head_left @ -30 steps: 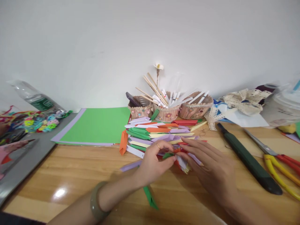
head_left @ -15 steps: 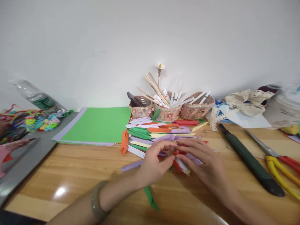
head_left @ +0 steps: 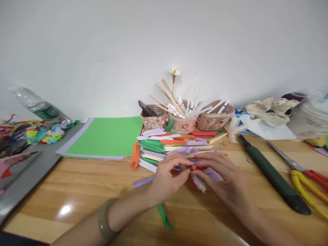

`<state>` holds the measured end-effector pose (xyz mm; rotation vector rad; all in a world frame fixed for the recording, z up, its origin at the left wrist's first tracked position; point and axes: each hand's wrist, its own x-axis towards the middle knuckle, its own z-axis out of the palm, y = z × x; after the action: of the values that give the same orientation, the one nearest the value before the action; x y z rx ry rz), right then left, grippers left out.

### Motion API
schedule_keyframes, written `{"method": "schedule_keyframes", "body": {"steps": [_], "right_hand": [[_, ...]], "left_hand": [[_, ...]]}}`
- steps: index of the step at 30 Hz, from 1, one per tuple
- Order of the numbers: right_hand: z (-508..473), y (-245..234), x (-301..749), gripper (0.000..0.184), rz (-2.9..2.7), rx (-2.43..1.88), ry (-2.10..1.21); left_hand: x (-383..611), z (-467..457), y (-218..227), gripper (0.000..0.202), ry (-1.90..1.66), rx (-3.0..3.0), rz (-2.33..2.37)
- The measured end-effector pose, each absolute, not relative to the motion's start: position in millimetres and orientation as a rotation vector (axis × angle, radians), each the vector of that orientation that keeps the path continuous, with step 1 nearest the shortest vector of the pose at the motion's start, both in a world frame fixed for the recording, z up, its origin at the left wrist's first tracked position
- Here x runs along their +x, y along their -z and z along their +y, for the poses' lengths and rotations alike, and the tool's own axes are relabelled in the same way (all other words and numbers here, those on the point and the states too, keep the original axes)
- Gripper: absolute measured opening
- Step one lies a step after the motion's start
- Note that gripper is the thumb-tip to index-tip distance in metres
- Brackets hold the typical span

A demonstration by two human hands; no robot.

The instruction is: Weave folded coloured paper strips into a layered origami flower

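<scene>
Both hands meet over the near side of a pile of folded paper strips (head_left: 153,146) in green, white, purple, orange, red and yellow. Between the fingertips is a small orange folded paper piece (head_left: 194,167), mostly covered by the fingers. My left hand (head_left: 167,177), with a ring on one finger, pinches it from the left. Thumb and fingers of my right hand (head_left: 224,177) close on its right side. White and red strips (head_left: 198,181) show below the fingertips. A green folded strip (head_left: 164,217) lies by my left forearm.
Green paper sheets (head_left: 105,136) lie at the left. Decorated baskets (head_left: 183,126) with sticks and pens stand against the wall. A dark green cutter-like tool (head_left: 274,176) and scissors (head_left: 297,171) lie at the right, below lace ribbon (head_left: 269,111). A plastic bottle (head_left: 36,104) leans at far left.
The fingers have shifted slightly around the orange paper piece, and my left fingertips sit a little lower. Otherwise the scene stays the same.
</scene>
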<state>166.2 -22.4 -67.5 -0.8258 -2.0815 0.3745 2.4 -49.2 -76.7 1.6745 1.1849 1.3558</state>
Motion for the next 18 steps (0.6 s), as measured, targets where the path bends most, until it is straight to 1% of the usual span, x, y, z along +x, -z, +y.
{"method": "schedule_keyframes", "body": {"steps": [2, 7, 13, 18], "right_hand": [[-22.9, 65.9, 165.9, 0.004, -2.057, -0.859, -0.493], [-22.5, 59.2, 165.5, 0.015, -2.048, -0.922, -0.881], [-17.8, 48.9, 166.5, 0.019, -1.957, -0.99, -1.292], [-13.9, 54.4, 168.6, 0.025, -1.769, -1.082, -1.714]], "left_hand": [[1.8, -50.1, 76.3, 0.013, -1.329, 1.634, 1.167], [2.7, -51.0, 75.9, 0.011, -1.228, 1.335, 1.043], [1.6, -43.5, 76.7, 0.027, -1.235, 1.004, 0.95], [1.6, -40.2, 77.6, 0.025, -1.156, 0.901, 0.931]]}}
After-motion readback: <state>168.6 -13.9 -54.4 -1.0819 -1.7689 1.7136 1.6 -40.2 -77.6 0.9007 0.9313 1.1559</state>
